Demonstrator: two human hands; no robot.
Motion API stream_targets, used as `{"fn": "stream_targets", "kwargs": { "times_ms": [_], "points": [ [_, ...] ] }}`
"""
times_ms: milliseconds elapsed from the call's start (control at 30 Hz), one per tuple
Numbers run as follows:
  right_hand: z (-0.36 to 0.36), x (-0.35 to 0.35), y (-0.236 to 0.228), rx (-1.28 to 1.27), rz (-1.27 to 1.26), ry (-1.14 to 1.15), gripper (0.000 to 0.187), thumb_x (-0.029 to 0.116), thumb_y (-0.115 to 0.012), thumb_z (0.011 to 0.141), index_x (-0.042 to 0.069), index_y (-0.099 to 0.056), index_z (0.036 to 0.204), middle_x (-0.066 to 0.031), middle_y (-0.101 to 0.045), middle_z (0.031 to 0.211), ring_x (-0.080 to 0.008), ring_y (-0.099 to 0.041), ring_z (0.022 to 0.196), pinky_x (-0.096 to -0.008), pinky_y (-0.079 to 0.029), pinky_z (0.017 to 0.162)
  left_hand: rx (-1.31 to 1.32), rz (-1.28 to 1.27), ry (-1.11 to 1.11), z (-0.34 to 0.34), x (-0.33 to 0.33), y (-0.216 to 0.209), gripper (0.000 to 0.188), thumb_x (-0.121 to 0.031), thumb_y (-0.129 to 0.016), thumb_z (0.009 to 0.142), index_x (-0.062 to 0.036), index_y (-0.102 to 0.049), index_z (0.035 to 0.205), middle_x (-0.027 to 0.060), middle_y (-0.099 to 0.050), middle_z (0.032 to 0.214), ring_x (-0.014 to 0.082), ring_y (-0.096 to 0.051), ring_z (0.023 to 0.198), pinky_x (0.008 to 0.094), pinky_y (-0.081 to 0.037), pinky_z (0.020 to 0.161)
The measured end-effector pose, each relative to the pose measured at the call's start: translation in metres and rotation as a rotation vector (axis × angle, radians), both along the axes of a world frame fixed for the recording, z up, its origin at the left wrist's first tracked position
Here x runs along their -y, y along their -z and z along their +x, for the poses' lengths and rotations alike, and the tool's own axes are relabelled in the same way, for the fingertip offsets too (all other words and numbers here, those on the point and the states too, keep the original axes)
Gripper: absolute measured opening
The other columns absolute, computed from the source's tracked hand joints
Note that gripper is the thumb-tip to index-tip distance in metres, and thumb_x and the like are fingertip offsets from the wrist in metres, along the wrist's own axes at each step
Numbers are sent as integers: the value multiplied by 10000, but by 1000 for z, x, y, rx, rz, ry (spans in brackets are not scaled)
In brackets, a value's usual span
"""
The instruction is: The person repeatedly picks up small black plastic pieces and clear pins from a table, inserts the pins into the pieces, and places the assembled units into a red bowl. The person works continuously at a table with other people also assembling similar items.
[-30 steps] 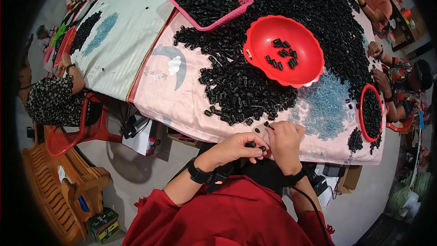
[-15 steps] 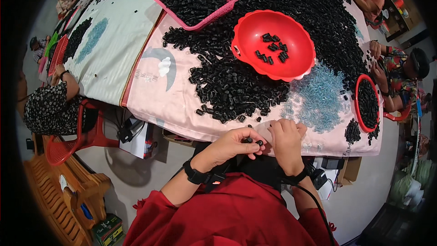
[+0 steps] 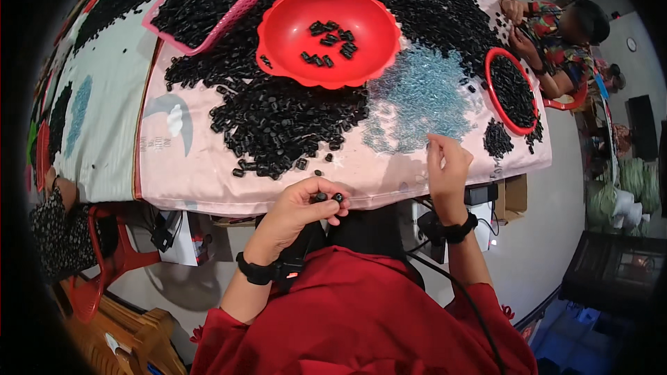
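Just off the table's near edge, my left hand (image 3: 292, 212) is closed on small black plastic pieces (image 3: 320, 197), their round ends showing between thumb and fingers. My right hand (image 3: 450, 175) is at the near rim of a spread of small clear-bluish pieces (image 3: 424, 101). Its thumb and forefinger are pinched together; anything between the tips is too small to make out. Left of that spread lies a heap of loose black plastic pieces (image 3: 271, 121). Beyond it stands a red scalloped bowl (image 3: 292, 24) holding several joined-looking black pieces (image 3: 330, 40).
A pink basket (image 3: 240, 10) full of black pieces stands at the far left. Toward the right are a red-rimmed round tray (image 3: 490, 83) of black pieces and a small black pile (image 3: 497, 139). Another person's hands (image 3: 517, 28) work at the right edge. A red chair (image 3: 121, 257) stands lower left.
My right hand has moved away from my left, out to the clear-bluish pieces. My left hand still holds the black pieces. The whole view has shifted, moving the table contents leftward and up.
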State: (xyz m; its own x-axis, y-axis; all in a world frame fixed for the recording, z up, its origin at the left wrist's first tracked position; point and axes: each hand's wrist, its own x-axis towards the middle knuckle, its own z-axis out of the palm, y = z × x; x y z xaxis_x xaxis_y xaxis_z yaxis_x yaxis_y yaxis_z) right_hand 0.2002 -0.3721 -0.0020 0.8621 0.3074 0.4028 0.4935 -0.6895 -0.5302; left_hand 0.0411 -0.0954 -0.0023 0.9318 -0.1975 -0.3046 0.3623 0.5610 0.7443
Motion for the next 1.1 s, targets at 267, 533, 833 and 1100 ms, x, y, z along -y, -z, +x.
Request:
{"fn": "stream_targets", "kwargs": {
  "times_ms": [267,533,833,1100],
  "points": [
    [-34,-19,-65,-542,350,-37,164,82,-651,1036,0,-748,1139,-61,-740,1006,-141,-666,912,-293,-521,825,-50,-43,-5,8,17,-16,252,-61,-709,1024,29,-691,1258,123,-747,1149,201,-749,1015,290,-631,833],
    [-68,-59,-78,-202,16,-413,139,121,-732,973,86,-768,1102,-36,-704,955,-218,-642,935,-380,-361,936,-16,92,-62,5,25,-20,246,-100,-725,1020,22,-703,1232,59,-728,1136,101,-687,965,254,-578,802],
    [-72,-66,-66,-163,-26,-416,120,111,-711,982,82,-761,1087,-33,-695,939,-209,-644,916,-396,-340,929,-25,131,-76,5,28,-17,243,-132,-752,1008,13,-719,1200,28,-711,1059,79,-675,848,228,-556,764],
    [-76,-66,-62,-168,-57,-410,108,109,-719,973,87,-755,1072,-35,-682,935,-215,-636,912,-403,-345,925,-51,145,-74,2,32,-18,275,-160,-752,1013,26,-714,1212,39,-732,1007,77,-676,824,217,-568,669]
  ]
}}
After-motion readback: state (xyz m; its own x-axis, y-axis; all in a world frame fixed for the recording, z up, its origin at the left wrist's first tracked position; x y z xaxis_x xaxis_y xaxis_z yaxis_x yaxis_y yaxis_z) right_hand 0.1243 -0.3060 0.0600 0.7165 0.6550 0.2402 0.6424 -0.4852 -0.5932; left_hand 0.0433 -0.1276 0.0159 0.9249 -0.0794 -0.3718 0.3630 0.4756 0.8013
